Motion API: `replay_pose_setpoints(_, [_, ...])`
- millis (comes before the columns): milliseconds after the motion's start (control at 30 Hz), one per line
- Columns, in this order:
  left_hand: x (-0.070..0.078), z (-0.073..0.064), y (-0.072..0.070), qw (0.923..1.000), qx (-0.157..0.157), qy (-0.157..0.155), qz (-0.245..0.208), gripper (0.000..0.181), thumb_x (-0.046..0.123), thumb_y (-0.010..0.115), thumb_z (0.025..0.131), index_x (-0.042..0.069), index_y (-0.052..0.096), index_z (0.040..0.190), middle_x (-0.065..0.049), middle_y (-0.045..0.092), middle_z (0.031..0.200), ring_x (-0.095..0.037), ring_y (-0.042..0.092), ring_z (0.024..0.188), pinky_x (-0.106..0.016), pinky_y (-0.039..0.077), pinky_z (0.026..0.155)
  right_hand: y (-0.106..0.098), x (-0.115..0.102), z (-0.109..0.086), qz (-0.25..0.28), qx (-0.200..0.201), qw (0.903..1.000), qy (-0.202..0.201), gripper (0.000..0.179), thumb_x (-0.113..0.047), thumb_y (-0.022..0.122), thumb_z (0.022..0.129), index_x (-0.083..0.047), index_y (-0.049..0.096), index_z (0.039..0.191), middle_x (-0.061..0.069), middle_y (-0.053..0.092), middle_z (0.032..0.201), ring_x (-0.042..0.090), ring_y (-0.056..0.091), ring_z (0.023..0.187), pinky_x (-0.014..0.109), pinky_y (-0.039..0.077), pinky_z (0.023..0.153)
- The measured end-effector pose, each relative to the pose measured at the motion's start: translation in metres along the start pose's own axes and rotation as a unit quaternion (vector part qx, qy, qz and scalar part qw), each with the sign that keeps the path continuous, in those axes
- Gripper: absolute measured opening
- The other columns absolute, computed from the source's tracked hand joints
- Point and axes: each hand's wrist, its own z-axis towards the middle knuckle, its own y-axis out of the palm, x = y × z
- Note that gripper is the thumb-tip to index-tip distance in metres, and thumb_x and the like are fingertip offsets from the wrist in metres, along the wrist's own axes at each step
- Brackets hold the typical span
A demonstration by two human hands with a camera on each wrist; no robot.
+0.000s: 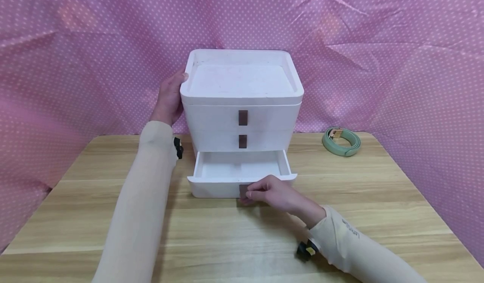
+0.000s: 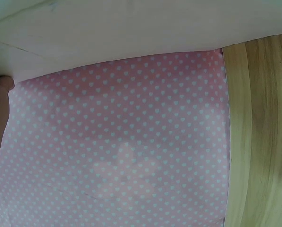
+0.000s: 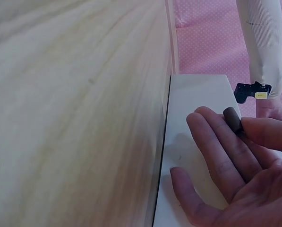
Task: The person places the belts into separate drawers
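A white drawer cabinet [image 1: 242, 81] with a tray-like top has its bottom drawer [image 1: 215, 188] pulled out, the inside bare. My right hand [image 1: 277, 194] pinches that drawer's brown pull tab [image 3: 232, 119] between thumb and index finger; the other fingers extend in front of the white drawer face [image 3: 197, 94]. My left hand [image 1: 170, 98] rests against the cabinet's upper left side, thumb at the top rim. Its other fingers are mostly hidden in the head view. A fingertip [image 2: 7, 84] shows at the edge of the cabinet's side in the left wrist view.
A coiled green belt [image 1: 342, 144] with a gold-coloured buckle lies at the back right of the wooden table [image 1: 234, 241]. Pink dotted cloth [image 1: 132, 30] hangs behind and on both sides. Two upper drawers with brown tabs [image 1: 243, 118] stand closed.
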Motion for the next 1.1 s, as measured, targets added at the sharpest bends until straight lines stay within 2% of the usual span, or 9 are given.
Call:
replay_pose_setpoints(267, [-0.0009, -0.0007, -0.0002, 1.0, 0.007, -0.004, 0.004, 0.046, 0.031, 0.057, 0.096, 0.024, 0.055, 0.142, -0.004, 0.055, 0.14, -0.023, 0.054, 0.122, -0.034, 0.047, 0.1, 0.0029, 0.0035, -0.0027, -0.03, 0.016, 0.9994, -0.008, 0.02, -0.017, 0.061, 0.098, -0.006, 0.076, 0.106, 0.002, 0.074, 0.101, 0.012, 0.065, 0.104, 0.038, 0.044, 0.102])
replay_pose_setpoints(433, [-0.0016, -0.0007, -0.0001, 0.9999, 0.008, -0.005, 0.005, 0.046, 0.032, 0.058, 0.096, 0.024, 0.055, 0.141, -0.003, 0.054, 0.141, -0.022, 0.053, 0.123, -0.033, 0.047, 0.1, 0.0033, 0.0043, -0.0052, -0.033, 0.008, 0.9993, -0.012, 0.02, -0.016, 0.06, 0.098, -0.007, 0.076, 0.107, 0.001, 0.074, 0.099, 0.013, 0.067, 0.101, 0.037, 0.045, 0.1])
replay_pose_setpoints(533, [-0.003, -0.0008, -0.0002, 1.0, 0.001, 0.005, 0.007, 0.046, 0.031, 0.057, 0.097, 0.023, 0.054, 0.142, -0.004, 0.054, 0.14, -0.023, 0.054, 0.122, -0.034, 0.047, 0.1, 0.0034, 0.0045, -0.0056, -0.038, 0.006, 0.9992, -0.015, 0.021, -0.015, 0.059, 0.099, -0.008, 0.077, 0.107, 0.0, 0.074, 0.098, 0.013, 0.067, 0.099, 0.036, 0.046, 0.098])
replay_pose_setpoints(833, [-0.0026, 0.0002, 0.0, 0.9998, 0.001, 0.017, -0.014, 0.044, 0.027, 0.058, 0.096, 0.018, 0.057, 0.139, -0.006, 0.056, 0.138, -0.025, 0.055, 0.12, -0.031, 0.05, 0.095, 0.0055, 0.0033, -0.0067, -0.033, 0.008, 0.9992, -0.021, 0.02, -0.014, 0.06, 0.098, -0.006, 0.076, 0.107, 0.002, 0.074, 0.099, 0.014, 0.068, 0.097, 0.037, 0.046, 0.099])
replay_pose_setpoints(1100, [-0.0034, 0.0009, 0.0005, 0.9996, -0.007, 0.022, -0.014, 0.045, 0.025, 0.056, 0.096, 0.017, 0.055, 0.141, -0.007, 0.055, 0.139, -0.024, 0.054, 0.121, -0.03, 0.049, 0.096, 0.0073, 0.0009, -0.0099, -0.036, 0.009, 0.9993, -0.008, 0.02, -0.013, 0.059, 0.098, -0.008, 0.076, 0.107, 0.001, 0.074, 0.099, 0.014, 0.067, 0.099, 0.042, 0.045, 0.1])
